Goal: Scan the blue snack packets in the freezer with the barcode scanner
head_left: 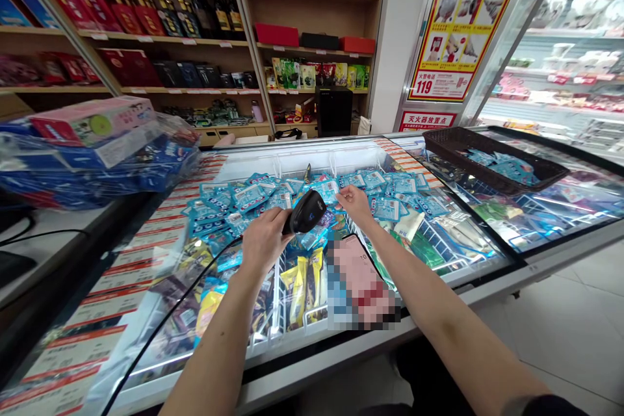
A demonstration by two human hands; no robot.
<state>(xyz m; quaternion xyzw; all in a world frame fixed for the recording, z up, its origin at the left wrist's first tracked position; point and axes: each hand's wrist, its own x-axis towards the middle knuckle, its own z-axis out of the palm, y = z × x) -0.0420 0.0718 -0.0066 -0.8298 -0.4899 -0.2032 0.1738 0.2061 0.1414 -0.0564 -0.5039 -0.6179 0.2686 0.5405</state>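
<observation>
My left hand (263, 240) is wrapped round a black corded barcode scanner (307, 211), its head tilted toward the right. Between the fingertips of my right hand (355, 203) is the edge of a small blue-and-white packet (325, 190), just beyond the scanner's head. Many similar blue packets (251, 196) lie spread over the glass top of the chest freezer (160, 260). Nearer to me, below my right hand, a phone (358, 266) lies with a pink screen, partly blurred out. The scanner's cable (170, 312) runs down past my left forearm.
Wrapped ice creams (302, 286) fill wire baskets under the glass. On the right, a dark brown tray (541, 185) holds more blue packets. Plastic-wrapped boxes (97, 136) are stacked at the left. Stocked shelves (195, 39) stand behind the freezer.
</observation>
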